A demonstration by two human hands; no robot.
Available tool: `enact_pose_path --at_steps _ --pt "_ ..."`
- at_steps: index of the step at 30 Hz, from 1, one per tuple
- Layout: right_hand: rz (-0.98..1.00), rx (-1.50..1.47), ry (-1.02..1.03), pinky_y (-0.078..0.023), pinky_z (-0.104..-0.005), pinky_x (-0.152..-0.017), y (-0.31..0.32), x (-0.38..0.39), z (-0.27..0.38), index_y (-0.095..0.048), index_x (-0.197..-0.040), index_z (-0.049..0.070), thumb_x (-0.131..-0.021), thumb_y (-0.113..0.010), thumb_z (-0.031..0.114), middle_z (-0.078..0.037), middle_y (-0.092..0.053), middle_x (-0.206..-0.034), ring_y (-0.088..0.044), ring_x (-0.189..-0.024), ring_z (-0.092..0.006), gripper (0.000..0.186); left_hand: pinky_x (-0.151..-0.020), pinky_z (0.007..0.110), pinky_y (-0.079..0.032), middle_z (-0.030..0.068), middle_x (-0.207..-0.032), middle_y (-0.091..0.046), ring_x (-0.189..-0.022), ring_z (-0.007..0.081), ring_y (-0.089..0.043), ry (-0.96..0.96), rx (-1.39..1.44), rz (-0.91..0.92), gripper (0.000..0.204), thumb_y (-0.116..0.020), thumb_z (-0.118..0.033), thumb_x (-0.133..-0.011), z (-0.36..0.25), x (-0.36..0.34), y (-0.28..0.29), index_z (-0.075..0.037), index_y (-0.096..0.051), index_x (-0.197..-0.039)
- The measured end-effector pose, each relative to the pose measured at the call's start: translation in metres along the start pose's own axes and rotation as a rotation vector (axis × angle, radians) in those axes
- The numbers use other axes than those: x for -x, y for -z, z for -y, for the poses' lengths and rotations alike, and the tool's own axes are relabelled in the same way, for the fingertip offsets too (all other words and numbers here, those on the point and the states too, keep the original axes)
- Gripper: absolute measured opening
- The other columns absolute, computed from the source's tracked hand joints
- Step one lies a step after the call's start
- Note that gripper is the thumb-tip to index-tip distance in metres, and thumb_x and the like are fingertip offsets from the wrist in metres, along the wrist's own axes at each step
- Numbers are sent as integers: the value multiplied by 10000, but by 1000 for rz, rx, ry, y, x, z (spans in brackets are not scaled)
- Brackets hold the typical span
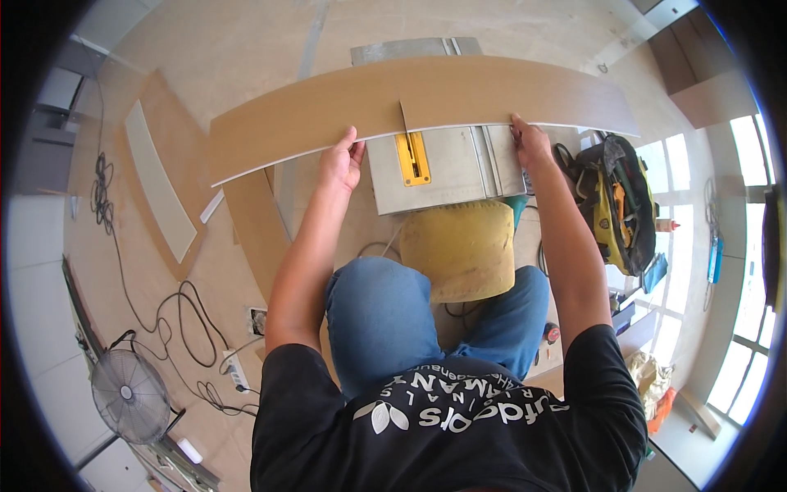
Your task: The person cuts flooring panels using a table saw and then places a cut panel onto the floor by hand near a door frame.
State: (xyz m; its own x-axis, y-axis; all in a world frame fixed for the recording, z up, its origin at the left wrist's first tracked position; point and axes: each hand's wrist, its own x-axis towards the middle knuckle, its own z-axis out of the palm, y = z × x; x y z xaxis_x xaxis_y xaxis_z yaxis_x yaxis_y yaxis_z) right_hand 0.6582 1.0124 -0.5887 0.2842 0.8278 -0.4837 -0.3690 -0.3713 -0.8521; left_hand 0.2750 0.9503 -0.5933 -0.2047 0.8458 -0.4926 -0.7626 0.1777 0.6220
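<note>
A long brown board (508, 86) with a pale edge lies across the metal top of a table saw (449, 168). My left hand (340, 162) grips its near edge left of the saw, thumb on top and fingers underneath. Near the right side of the saw top, my right hand (531, 141) holds the same edge, thumb up. A short dark slit (403, 116) runs into the board from the near edge, in line with the saw's yellow insert plate (412, 160). Whether the blade stands in that slit I cannot tell.
A worn yellow seat-like block (459, 250) stands between my knees and the saw. Right of it sits a tool bag (620, 205). Cut boards (176, 172) lie at the left, with loose cables (168, 320), a power strip (236, 371) and a floor fan (131, 395) nearer.
</note>
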Motion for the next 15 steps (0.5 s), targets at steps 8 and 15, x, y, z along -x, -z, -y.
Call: enact_pose_path --at_steps 8,15 --pt "-9 -55 -14 -449 -251 -560 2 23 -1 -593 -970 24 -871 -685 117 -24 -565 -788 -526 -669 -122 163 -743 227 -543 25 -1034 -613 -912 130 -604 -5 -8 -4 231 -662 -83 -881 3 11 8 -97 -576 -1094" --pt "5 -37 -3 -448 -282 -548 22 26 -7 -573 -955 -12 -871 -684 141 -56 -578 -765 -529 -628 -149 207 -733 219 -550 25 -1025 -613 -894 125 -607 12 6 -4 227 -662 -86 -881 11 24 10 -91 -580 -1092"
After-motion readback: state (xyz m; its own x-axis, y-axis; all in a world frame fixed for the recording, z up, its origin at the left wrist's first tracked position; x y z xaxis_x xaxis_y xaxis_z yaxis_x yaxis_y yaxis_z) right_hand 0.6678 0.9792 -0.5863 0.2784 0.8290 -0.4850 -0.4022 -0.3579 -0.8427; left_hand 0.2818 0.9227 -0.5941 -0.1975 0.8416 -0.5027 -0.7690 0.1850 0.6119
